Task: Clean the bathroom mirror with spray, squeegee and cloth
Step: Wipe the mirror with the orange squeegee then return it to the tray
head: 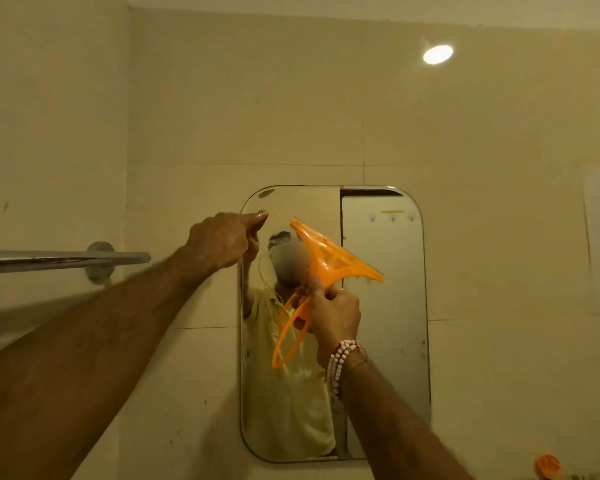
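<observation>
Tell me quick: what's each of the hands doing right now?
Left hand: holds nothing, forefinger stretched out to the mirror near its top left corner.
Right hand: closed on the orange squeegee handle.

Dim yellow light, bright ceiling lamp [438, 54] glare, soft blur, bowed edges

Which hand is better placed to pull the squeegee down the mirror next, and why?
The right hand. It already grips the orange squeegee by the handle, with the blade up near the top of the mirror. The left hand holds no tool; its finger only points at the mirror's upper left corner.
</observation>
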The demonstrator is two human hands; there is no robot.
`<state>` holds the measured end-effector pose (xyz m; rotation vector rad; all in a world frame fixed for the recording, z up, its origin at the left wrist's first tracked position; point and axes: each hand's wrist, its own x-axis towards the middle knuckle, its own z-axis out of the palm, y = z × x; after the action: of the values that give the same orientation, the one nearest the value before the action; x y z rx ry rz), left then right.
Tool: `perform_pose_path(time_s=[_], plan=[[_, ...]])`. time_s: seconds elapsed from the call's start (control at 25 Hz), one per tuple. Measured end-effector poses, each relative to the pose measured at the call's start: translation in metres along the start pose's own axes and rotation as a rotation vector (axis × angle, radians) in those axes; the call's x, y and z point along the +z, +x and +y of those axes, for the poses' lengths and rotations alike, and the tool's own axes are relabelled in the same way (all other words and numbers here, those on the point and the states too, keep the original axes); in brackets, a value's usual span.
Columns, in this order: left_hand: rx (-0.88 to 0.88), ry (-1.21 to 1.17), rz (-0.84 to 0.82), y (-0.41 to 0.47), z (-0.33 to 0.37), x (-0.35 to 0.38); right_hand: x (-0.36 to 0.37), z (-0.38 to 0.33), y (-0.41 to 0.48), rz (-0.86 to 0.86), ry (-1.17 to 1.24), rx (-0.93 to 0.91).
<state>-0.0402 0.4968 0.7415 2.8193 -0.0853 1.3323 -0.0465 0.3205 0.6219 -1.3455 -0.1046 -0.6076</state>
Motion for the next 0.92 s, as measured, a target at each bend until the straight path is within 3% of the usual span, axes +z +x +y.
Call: perform_pose_path(time_s=[0.12,0.28,0.44,0.64,0.8,0.92], plan=[[-0.012,0.078,0.005,0.01,0.005,-0.013,0.017,0.004,-0.01,-0.057,-0.065,-0.04],[0.105,0.18,0.024,0.02,0.008,-0.03,0.032,0.005,-0.017,-0.092,-0.167,-0.097],[0.096,0.154,-0.001,0.031,0.01,-0.032,0.035,0.013,-0.015,-0.09,-0.232,-0.144],[-0.016,0.093,0.153,0.021,0.025,-0.018,0.034,0.041,-0.022,-0.15,-0.382,-0.267],[0.057,0.218,0.255,0.015,0.031,0.005,0.016,0.074,-0.029,-0.178,-0.519,-0.326],[0.07,0.091,0.238,0.009,0.037,0.016,0.005,0.081,-0.022,-0.144,-0.592,-0.406]])
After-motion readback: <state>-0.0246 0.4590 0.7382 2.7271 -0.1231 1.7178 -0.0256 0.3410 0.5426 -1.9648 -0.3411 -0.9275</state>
